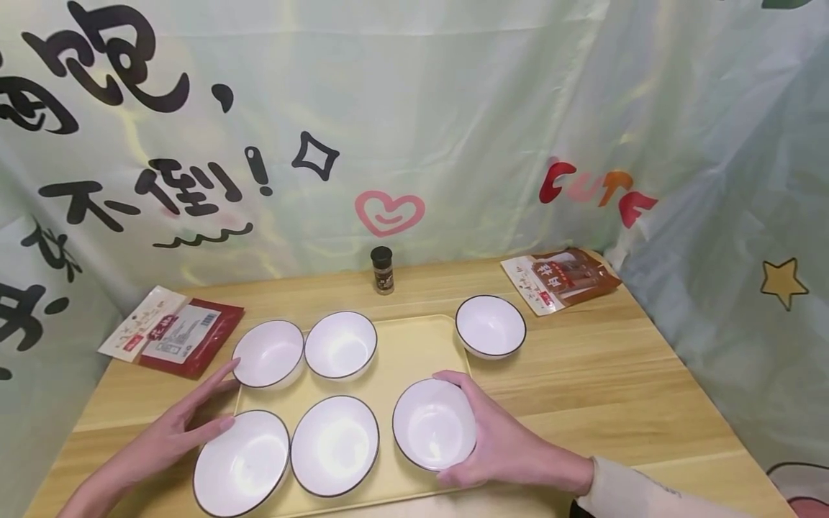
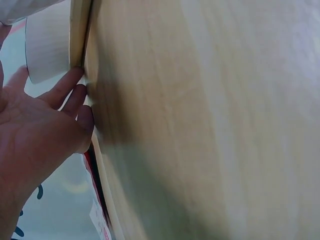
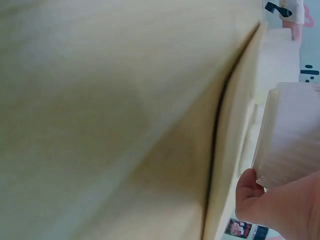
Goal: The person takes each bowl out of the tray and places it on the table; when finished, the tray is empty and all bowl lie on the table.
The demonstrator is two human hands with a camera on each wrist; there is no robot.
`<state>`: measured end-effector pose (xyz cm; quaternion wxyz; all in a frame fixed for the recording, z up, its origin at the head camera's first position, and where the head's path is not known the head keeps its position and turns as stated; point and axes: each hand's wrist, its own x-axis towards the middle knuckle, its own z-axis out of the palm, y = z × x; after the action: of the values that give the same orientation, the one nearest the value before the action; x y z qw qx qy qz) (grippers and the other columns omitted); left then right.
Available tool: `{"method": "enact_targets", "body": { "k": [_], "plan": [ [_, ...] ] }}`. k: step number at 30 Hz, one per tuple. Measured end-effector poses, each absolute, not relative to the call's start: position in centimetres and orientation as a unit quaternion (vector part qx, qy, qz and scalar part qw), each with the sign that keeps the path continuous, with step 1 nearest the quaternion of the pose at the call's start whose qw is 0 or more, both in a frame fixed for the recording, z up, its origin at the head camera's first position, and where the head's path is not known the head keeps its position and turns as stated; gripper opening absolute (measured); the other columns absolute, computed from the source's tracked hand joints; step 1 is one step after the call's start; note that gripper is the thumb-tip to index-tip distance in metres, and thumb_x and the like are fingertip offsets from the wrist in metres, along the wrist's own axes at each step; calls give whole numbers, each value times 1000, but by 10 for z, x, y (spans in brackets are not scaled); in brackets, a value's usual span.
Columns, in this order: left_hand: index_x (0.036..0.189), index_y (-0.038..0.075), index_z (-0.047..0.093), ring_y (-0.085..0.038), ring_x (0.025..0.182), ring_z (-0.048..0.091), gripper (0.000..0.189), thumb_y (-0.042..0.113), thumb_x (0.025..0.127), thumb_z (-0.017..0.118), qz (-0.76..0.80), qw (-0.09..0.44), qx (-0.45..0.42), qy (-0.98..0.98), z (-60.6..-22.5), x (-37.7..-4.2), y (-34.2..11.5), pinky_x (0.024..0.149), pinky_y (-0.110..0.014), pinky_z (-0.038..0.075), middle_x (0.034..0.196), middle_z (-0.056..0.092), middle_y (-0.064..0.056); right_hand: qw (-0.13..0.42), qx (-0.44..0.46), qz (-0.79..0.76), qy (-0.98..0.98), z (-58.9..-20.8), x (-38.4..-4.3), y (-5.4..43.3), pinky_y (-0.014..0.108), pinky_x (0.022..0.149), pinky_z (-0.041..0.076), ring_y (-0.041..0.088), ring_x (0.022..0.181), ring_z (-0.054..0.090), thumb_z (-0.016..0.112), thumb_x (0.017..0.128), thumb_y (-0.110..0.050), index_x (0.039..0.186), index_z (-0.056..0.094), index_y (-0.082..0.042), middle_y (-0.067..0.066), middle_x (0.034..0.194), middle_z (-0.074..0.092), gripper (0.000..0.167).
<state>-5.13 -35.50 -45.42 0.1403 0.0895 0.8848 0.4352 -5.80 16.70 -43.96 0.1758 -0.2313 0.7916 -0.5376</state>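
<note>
My right hand (image 1: 499, 439) grips a white dark-rimmed bowl (image 1: 435, 424) by its right side, thumb low and fingers at the back, over the right front of the pale yellow tray (image 1: 421, 342). In the right wrist view this bowl (image 3: 295, 137) shows side-on. My left hand (image 1: 171, 432) lies at the tray's left edge with spread fingers, its thumb at the rim of the front left bowl (image 1: 242, 464) and its fingertips by the back left bowl (image 1: 268, 352). Beside those stand the front middle bowl (image 1: 334, 446) and the back middle bowl (image 1: 341, 345).
Another bowl (image 1: 490, 326) stands at the tray's back right corner, overlapping its edge. A red and white packet (image 1: 175, 331) lies at the left, a brown packet (image 1: 563, 279) at the back right. Near the curtain (image 1: 453, 144) stands a black-capped spice jar (image 1: 383, 272). Everything rests on a wooden table (image 1: 615, 388).
</note>
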Motion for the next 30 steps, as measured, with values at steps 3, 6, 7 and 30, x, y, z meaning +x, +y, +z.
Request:
{"method": "enact_targets", "body": {
  "k": [3, 6, 7, 30],
  "plan": [
    [176, 39, 17, 3, 148, 33, 81, 19, 112, 63, 441, 140, 91, 882, -454, -50, -356, 113, -44, 42, 169, 40, -24, 164, -231, -535, 796, -435, -61, 168, 41, 103, 53, 28, 126, 61, 105, 67, -26, 163, 34, -26, 4, 149, 53, 119],
    [176, 39, 17, 10, 144, 33, 81, 19, 112, 64, 434, 139, 90, 886, -454, -49, -357, 105, -27, 43, 168, 41, -23, 145, -234, -533, 800, -429, -65, 170, 43, 102, 54, 31, 128, 60, 105, 67, -26, 163, 34, -26, 8, 152, 52, 120],
    [176, 39, 17, 5, 147, 34, 82, 19, 112, 64, 438, 141, 89, 883, -453, -49, -356, 109, -35, 43, 168, 41, -24, 140, -233, -533, 801, -427, -66, 171, 44, 102, 53, 31, 129, 60, 105, 67, -26, 163, 34, -26, 9, 153, 51, 120],
    [176, 40, 16, -32, 157, 30, 81, 20, 113, 63, 454, 149, 83, 875, -454, -52, -353, 111, -79, 30, 169, 38, -26, -13, -154, -492, 857, -375, -112, 224, 61, 99, 52, 43, 127, 59, 105, 70, -17, 165, 33, -13, 19, 155, 50, 119]
  ]
}}
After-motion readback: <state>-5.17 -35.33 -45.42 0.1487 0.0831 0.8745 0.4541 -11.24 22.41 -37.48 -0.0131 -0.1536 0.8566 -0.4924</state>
